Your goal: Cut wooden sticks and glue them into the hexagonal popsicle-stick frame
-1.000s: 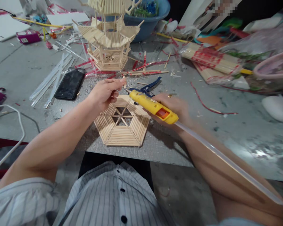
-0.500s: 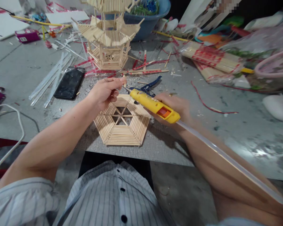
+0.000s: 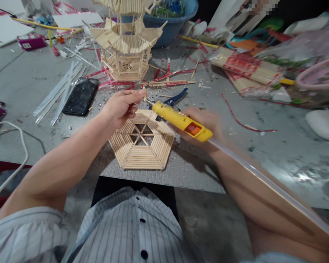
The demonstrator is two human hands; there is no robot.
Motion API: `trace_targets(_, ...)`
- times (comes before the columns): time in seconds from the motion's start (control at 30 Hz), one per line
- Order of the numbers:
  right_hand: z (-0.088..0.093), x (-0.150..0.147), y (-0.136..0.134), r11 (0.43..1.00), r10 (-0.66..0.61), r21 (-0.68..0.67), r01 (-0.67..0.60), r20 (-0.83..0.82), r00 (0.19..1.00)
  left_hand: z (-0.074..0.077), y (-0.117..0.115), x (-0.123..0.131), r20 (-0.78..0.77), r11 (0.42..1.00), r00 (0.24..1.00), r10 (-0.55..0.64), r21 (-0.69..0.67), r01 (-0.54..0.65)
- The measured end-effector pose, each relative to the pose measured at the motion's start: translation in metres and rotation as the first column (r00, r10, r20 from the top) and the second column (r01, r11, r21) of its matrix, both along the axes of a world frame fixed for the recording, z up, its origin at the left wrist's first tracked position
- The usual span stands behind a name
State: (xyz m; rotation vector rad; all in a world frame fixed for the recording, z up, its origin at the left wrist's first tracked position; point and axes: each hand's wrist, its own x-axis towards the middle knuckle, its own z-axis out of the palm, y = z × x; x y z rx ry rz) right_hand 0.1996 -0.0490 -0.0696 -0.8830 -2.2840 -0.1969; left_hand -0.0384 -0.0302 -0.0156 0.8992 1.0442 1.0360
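Note:
Between thumb and fingertips, my left hand [image 3: 126, 104] pinches a short wooden stick [image 3: 144, 94]. My right hand [image 3: 201, 122] is wrapped round a yellow hot glue gun [image 3: 178, 118], a long clear glue stick [image 3: 246, 166] trailing from its rear. The gun's metal nozzle points left, just beside the short stick; whether they touch I cannot tell. Under both hands a hexagonal panel of wooden sticks [image 3: 141, 157] lies on the table, with spokes crossing its open centre. Partly hidden behind the gun are blue-handled pliers [image 3: 178, 96].
A tiered stick pagoda [image 3: 128, 45] stands at the back before a blue basin [image 3: 171, 20]. To the left lie a black phone [image 3: 80, 96] and several clear glue sticks [image 3: 59, 89]. Bagged wooden sticks [image 3: 246, 67] and a white mouse-shaped object [image 3: 323, 125] are on the right.
My right hand has drawn the glue gun slightly right and down, its nozzle a little farther from the short stick. My left hand has barely moved.

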Motion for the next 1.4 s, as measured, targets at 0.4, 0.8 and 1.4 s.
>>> trace_targets(0.4, 0.000, 0.001, 0.000, 1.000, -0.004, -0.029, 0.004, -0.005, 1.000, 0.000, 0.000, 0.000, -0.014, 1.000, 1.000, 0.004, -0.013, -0.004)
trace_targets(0.8, -0.001, 0.001, 0.000, 0.998, -0.034, -0.056, 0.035, 0.027, 0.999, 0.000, 0.000, 0.000, -0.021, 1.000, 1.000, 0.009, -0.016, -0.010)
trace_targets(1.4, 0.032, -0.008, -0.006, 0.560, -0.331, -0.725, -0.400, -0.639, 0.694, -0.017, 0.005, -0.004, -0.636, 0.714, 0.695, 0.335, 0.652, 0.253)
